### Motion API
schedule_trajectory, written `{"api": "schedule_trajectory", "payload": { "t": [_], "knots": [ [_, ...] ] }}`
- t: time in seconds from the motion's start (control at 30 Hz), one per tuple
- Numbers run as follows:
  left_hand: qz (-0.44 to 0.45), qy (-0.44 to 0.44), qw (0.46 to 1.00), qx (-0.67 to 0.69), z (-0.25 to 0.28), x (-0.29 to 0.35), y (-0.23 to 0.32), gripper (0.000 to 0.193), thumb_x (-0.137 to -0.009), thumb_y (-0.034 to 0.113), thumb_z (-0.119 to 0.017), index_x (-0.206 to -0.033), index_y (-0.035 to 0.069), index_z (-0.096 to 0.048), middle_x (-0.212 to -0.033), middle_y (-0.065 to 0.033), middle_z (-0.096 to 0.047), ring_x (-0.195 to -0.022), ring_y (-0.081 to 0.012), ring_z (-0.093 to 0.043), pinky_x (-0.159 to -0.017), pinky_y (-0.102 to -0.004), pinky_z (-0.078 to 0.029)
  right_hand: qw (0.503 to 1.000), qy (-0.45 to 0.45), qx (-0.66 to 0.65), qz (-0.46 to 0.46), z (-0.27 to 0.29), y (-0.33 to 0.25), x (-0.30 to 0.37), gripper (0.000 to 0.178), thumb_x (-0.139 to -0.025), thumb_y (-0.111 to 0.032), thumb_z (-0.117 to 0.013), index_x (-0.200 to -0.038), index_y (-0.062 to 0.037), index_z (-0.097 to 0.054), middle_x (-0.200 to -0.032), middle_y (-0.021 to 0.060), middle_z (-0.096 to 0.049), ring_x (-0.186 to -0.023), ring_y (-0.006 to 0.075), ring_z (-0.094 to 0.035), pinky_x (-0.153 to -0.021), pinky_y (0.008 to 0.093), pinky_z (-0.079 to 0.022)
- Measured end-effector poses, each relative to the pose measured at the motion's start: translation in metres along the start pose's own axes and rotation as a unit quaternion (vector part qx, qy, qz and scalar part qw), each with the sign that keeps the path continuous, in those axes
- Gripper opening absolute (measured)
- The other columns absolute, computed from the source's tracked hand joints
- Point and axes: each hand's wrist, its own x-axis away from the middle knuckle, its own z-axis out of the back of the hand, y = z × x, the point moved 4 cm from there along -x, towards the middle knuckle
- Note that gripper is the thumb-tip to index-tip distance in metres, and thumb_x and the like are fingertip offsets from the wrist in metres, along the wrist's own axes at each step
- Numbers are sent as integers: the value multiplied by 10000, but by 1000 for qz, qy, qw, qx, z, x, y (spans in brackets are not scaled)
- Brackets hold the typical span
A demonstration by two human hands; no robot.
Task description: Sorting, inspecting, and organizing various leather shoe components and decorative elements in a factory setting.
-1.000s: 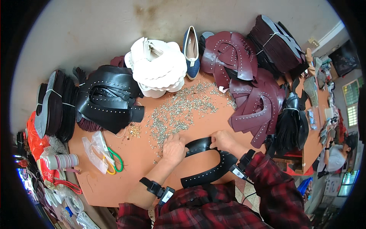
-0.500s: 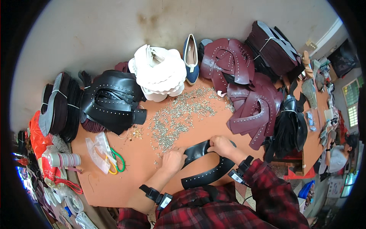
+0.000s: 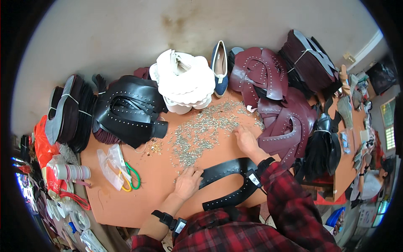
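Note:
A black U-shaped leather shoe upper [image 3: 228, 167] with a row of silver studs lies at the table's near edge. My left hand [image 3: 188, 183] is closed at its left end, fingers on the leather. Beyond the upper, my right hand [image 3: 247, 141] reaches to the right fringe of a spread of small silver studs [image 3: 195, 140]. Its fingertips are drawn together low over the table; anything between them is too small to make out. Next to that hand lies a pile of studded maroon uppers [image 3: 285, 122].
At the back stand a stack of white pieces [image 3: 182, 84], a blue shoe [image 3: 219, 69] and tied bundles [image 3: 308, 63]. Studded black uppers [image 3: 128, 107] lie left. Green-and-yellow scissors [image 3: 133, 176], a plastic bag [image 3: 111, 166] and thread spools [image 3: 72, 172] are nearer.
My right hand has left the black upper and moved forward to the studs. The upper now lies flatter, with my left hand still at its left end. The view has shifted slightly.

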Motion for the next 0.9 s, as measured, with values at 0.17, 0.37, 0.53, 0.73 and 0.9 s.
{"api": "schedule_trajectory", "payload": {
  "t": [0.17, 0.37, 0.53, 0.73, 0.9],
  "knots": [
    [23, -7, 1000, 10, 1, 2, -3, 262, -692, 91, -668, -935, 76, -571, -886, -88, -535, -842, -282, -536, -710, -374, -465, 995, -75, 58, 7, -3, -10, -5, 137, -855, -110, -444, -946, -33, -511, -1008, 213, -523, -813, 430, -552, -709, 489, -449],
    [22, -16, 1000, 7, -2, 0, -5, 257, -703, 89, -658, -947, 67, -582, -938, -76, -540, -889, -261, -541, -738, -356, -480, 969, -139, 177, 102, 4, -18, -16, 158, -789, -58, -443, -915, -6, -523, -962, 207, -555, -799, 391, -595, -695, 477, -478],
    [26, -18, 999, 8, -4, 0, -5, 271, -693, 92, -664, -951, 72, -585, -923, -80, -538, -883, -267, -541, -723, -361, -482, 973, -130, 174, 72, 1, -14, -18, 132, -783, -65, -447, -852, -6, -544, -893, 217, -580, -753, 397, -596, -685, 460, -483],
    [23, -7, 1000, -1, -6, 3, -9, 269, -697, 94, -659, -955, 72, -586, -880, -91, -520, -857, -277, -536, -699, -372, -480, 995, -96, 20, 27, 11, -14, 35, 132, -797, -106, -491, -814, 13, -545, -846, 239, -576, -778, 405, -576, -691, 468, -462],
    [36, 3, 999, 8, -6, 3, -8, 255, -705, 85, -650, -951, 74, -584, -874, -96, -510, -855, -279, -531, -693, -379, -476, 993, -112, -22, 38, 9, -30, 99, 84, -797, -85, -518, -814, -5, -534, -799, 180, -565, -766, 367, -573, -683, 437, -466]
  ]
}}
